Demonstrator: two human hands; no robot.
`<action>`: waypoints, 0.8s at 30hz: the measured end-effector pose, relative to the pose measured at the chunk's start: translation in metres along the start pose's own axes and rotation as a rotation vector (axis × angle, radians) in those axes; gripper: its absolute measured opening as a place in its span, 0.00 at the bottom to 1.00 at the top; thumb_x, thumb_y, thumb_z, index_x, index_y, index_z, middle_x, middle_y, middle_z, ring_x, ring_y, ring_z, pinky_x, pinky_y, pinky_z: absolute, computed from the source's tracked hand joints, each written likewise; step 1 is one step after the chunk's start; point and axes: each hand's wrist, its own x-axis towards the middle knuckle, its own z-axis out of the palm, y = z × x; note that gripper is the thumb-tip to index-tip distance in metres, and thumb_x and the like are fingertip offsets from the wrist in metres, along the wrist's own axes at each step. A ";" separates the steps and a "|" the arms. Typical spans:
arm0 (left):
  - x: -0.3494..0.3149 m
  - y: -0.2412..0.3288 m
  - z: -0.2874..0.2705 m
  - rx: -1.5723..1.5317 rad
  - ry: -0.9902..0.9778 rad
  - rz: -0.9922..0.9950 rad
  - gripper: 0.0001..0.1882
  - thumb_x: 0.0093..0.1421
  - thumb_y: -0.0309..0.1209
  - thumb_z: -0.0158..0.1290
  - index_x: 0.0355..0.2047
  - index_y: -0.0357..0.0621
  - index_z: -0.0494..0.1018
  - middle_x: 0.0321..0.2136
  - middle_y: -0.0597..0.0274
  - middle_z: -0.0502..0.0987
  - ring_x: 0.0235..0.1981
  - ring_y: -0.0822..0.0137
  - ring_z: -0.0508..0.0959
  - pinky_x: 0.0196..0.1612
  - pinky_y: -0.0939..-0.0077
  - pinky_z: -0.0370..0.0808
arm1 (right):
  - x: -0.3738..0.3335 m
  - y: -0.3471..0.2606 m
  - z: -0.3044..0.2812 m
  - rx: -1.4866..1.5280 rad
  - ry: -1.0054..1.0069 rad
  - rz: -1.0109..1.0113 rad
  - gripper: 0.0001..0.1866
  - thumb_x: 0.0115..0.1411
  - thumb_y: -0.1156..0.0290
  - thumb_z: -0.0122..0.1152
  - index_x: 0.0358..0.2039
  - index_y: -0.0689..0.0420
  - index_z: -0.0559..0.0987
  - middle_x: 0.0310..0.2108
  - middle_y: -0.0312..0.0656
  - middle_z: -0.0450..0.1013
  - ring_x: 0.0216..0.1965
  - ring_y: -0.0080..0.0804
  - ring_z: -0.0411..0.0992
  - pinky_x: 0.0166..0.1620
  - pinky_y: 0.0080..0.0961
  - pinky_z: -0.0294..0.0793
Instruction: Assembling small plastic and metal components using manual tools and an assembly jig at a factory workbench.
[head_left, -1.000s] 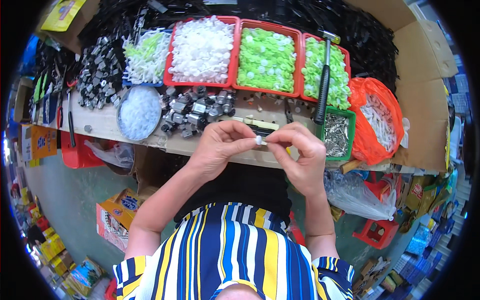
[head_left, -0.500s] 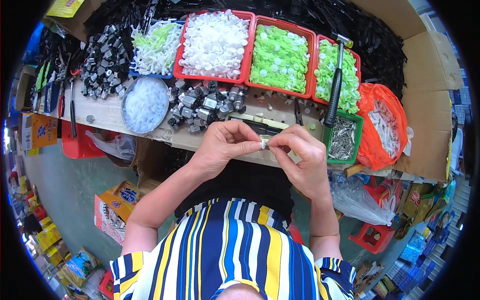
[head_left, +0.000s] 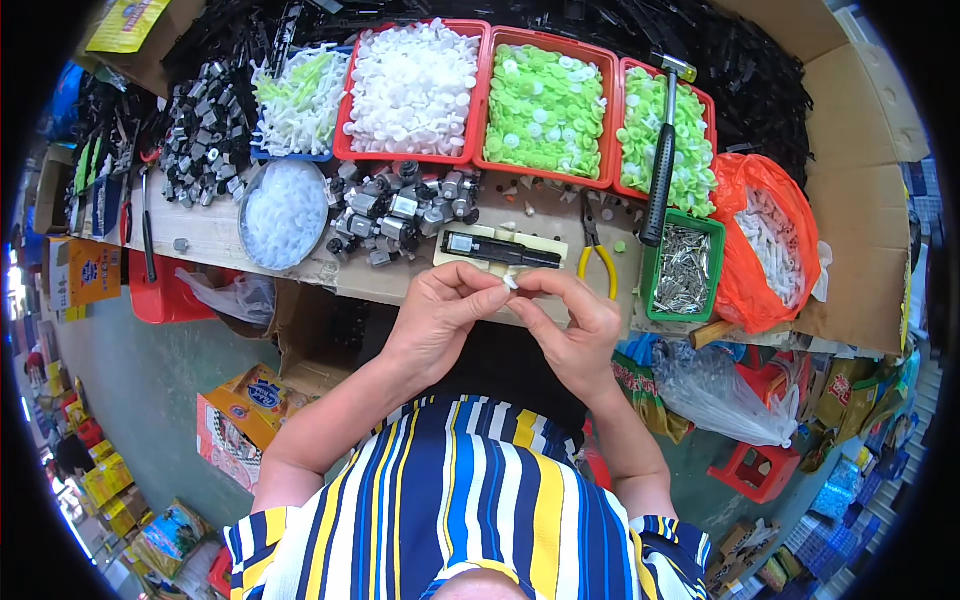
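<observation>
My left hand [head_left: 440, 315] and my right hand [head_left: 575, 325] meet at the table's front edge. Their fingertips pinch a small white plastic part [head_left: 510, 283] from both sides; its exact shape is mostly covered by the fingers. Just beyond them, a cream-coloured holder [head_left: 548, 246] lies on the table. In it sits a long black housing [head_left: 510, 252] with a small silver motor [head_left: 462, 243] at its left end. Pliers with yellow handles [head_left: 598, 262] rest to the right of the holder.
Red trays hold white pieces [head_left: 412, 88] and green discs [head_left: 545, 112]. A hammer [head_left: 662, 165] lies across the right tray. Nearby are a green tray of metal pins [head_left: 684, 270], an orange bag [head_left: 768, 235], a pile of motors [head_left: 402, 210] and a round dish [head_left: 284, 214].
Both hands have shifted slightly left and closer together, still pinching the white part. The holder with the black housing and the pliers' yellow handles now show more fully.
</observation>
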 end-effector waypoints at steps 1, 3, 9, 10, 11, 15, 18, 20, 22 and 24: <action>-0.002 -0.001 0.000 0.039 0.012 0.015 0.05 0.59 0.21 0.61 0.35 0.38 0.77 0.34 0.60 0.81 0.37 0.75 0.80 0.45 0.81 0.76 | -0.001 0.000 0.001 0.040 0.010 0.008 0.10 0.52 0.84 0.68 0.37 0.67 0.80 0.35 0.43 0.79 0.36 0.28 0.78 0.41 0.22 0.77; -0.004 -0.001 -0.003 0.115 -0.003 0.066 0.06 0.58 0.21 0.61 0.35 0.38 0.77 0.34 0.61 0.81 0.36 0.75 0.79 0.45 0.82 0.76 | -0.001 0.003 0.001 0.080 0.012 0.015 0.10 0.53 0.85 0.68 0.37 0.67 0.80 0.35 0.43 0.79 0.36 0.28 0.78 0.41 0.22 0.77; -0.006 0.006 -0.004 0.309 -0.039 0.225 0.12 0.56 0.20 0.63 0.41 0.38 0.77 0.36 0.63 0.78 0.36 0.76 0.77 0.43 0.82 0.74 | 0.004 0.006 0.005 0.122 -0.048 0.006 0.07 0.53 0.85 0.63 0.34 0.64 0.79 0.32 0.45 0.78 0.35 0.35 0.78 0.39 0.25 0.76; -0.005 0.008 -0.005 0.389 -0.066 0.265 0.15 0.56 0.20 0.63 0.44 0.36 0.77 0.37 0.62 0.77 0.36 0.74 0.76 0.42 0.81 0.75 | 0.006 0.004 0.006 0.100 -0.060 0.008 0.07 0.54 0.85 0.63 0.34 0.64 0.79 0.32 0.45 0.78 0.34 0.35 0.78 0.39 0.25 0.76; -0.004 0.008 -0.007 0.385 -0.061 0.267 0.15 0.56 0.20 0.63 0.44 0.36 0.77 0.37 0.62 0.77 0.36 0.74 0.76 0.42 0.81 0.75 | 0.007 0.002 0.006 0.077 -0.071 0.011 0.07 0.54 0.86 0.63 0.34 0.64 0.78 0.32 0.45 0.78 0.34 0.35 0.78 0.38 0.26 0.76; -0.003 0.007 -0.017 0.700 -0.087 0.388 0.20 0.55 0.23 0.64 0.49 0.37 0.76 0.36 0.63 0.77 0.36 0.73 0.76 0.41 0.79 0.74 | 0.012 0.004 0.011 0.013 -0.094 -0.026 0.07 0.54 0.85 0.63 0.34 0.63 0.78 0.31 0.45 0.77 0.33 0.37 0.77 0.37 0.26 0.75; -0.004 0.013 -0.010 0.816 0.011 0.462 0.19 0.54 0.24 0.64 0.47 0.40 0.78 0.35 0.62 0.77 0.36 0.71 0.76 0.40 0.77 0.73 | 0.017 0.011 0.016 -0.085 -0.070 -0.078 0.07 0.53 0.84 0.64 0.34 0.63 0.78 0.32 0.45 0.75 0.34 0.41 0.76 0.37 0.30 0.75; -0.003 0.013 -0.011 0.903 0.082 0.538 0.18 0.53 0.24 0.65 0.46 0.40 0.79 0.36 0.60 0.77 0.36 0.68 0.76 0.39 0.76 0.73 | 0.023 0.021 0.020 -0.308 0.006 -0.158 0.08 0.52 0.83 0.65 0.33 0.62 0.78 0.34 0.45 0.74 0.37 0.44 0.74 0.40 0.34 0.73; 0.001 0.010 -0.021 1.382 0.130 0.921 0.20 0.50 0.24 0.65 0.45 0.40 0.79 0.38 0.59 0.77 0.40 0.61 0.76 0.41 0.70 0.72 | 0.027 0.029 0.023 -0.296 0.011 -0.151 0.09 0.51 0.83 0.65 0.33 0.62 0.77 0.37 0.45 0.72 0.38 0.45 0.72 0.41 0.37 0.71; 0.006 0.012 -0.026 1.522 0.108 1.022 0.21 0.48 0.24 0.65 0.45 0.42 0.79 0.40 0.58 0.76 0.42 0.58 0.75 0.43 0.67 0.71 | 0.032 0.033 0.026 -0.324 0.043 -0.189 0.09 0.50 0.82 0.65 0.33 0.61 0.77 0.38 0.44 0.72 0.38 0.44 0.72 0.40 0.36 0.70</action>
